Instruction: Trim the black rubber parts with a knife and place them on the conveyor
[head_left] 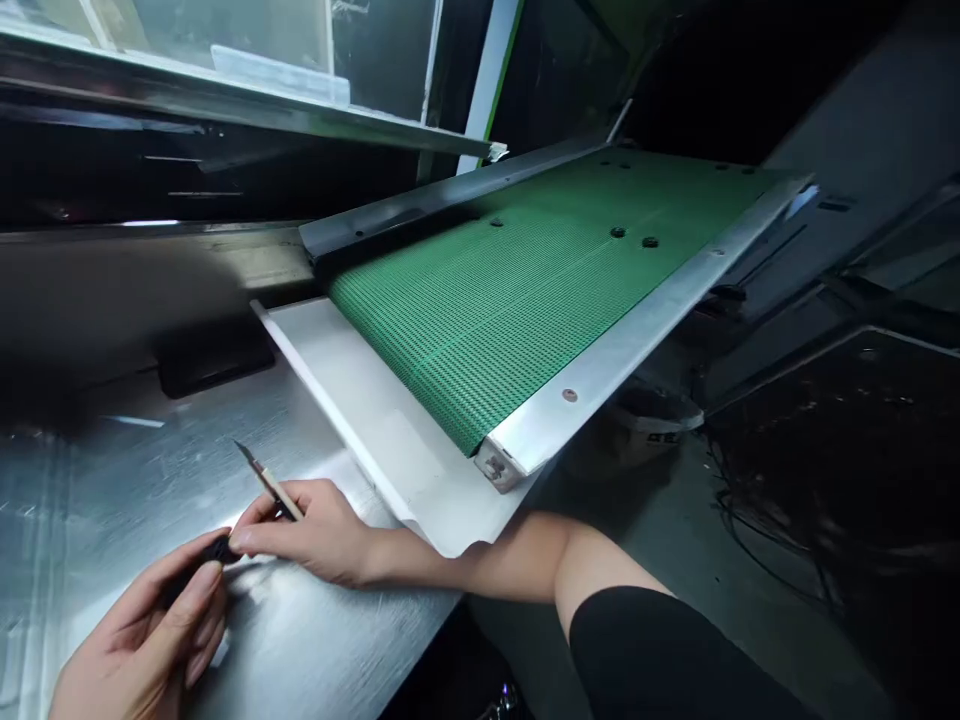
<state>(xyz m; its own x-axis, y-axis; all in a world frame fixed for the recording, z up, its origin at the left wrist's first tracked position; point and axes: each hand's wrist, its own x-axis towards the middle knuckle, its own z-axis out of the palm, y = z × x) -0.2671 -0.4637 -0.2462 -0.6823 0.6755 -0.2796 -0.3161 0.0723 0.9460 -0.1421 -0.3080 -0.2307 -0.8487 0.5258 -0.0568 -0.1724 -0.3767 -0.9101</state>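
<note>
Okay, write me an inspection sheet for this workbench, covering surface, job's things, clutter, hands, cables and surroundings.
Surface: scratched steel bench top, shiny with glare.
Job's things: thin pointed blade tool with a pale handle; small black part pinched between both hands.
Clutter: three small dark pieces on the green mesh conveyor belt.
Hands: right hand holds the tool and touches the black part; left hand has its grip on the part.
Cables: dark tangled cables on the floor at right.
Surroundings: white tray lip under the belt; steel side rail; round bucket below.

Slim craft knife tilted blade-up; small black part, perhaps its cap.
</note>
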